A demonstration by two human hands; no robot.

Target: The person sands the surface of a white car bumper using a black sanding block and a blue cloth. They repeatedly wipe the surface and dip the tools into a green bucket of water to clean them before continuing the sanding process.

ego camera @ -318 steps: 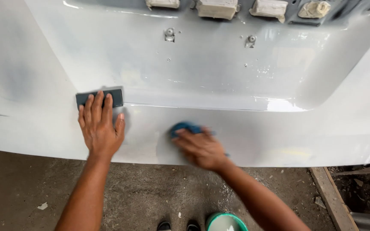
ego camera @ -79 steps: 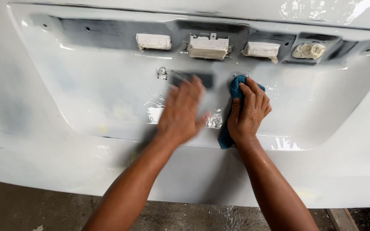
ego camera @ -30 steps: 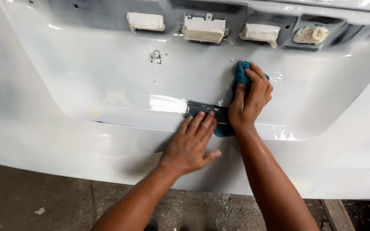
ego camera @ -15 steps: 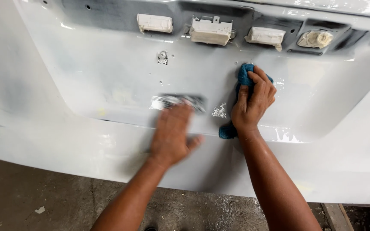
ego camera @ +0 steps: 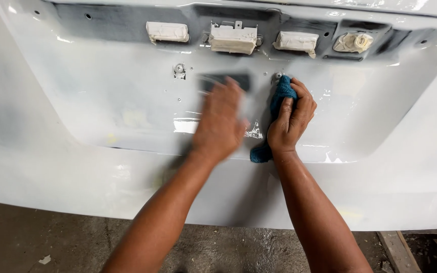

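- Head view: the left hand, blurred, lies flat on a dark sanding block, fingers spread over it rather than closed round it, in the recess of the white car panel.
- The block sits just below the middle masked fitting.
- The right hand presses a blue cloth to the panel, grip closed on it, just right of the block.
- Wet patches gleam below the block.
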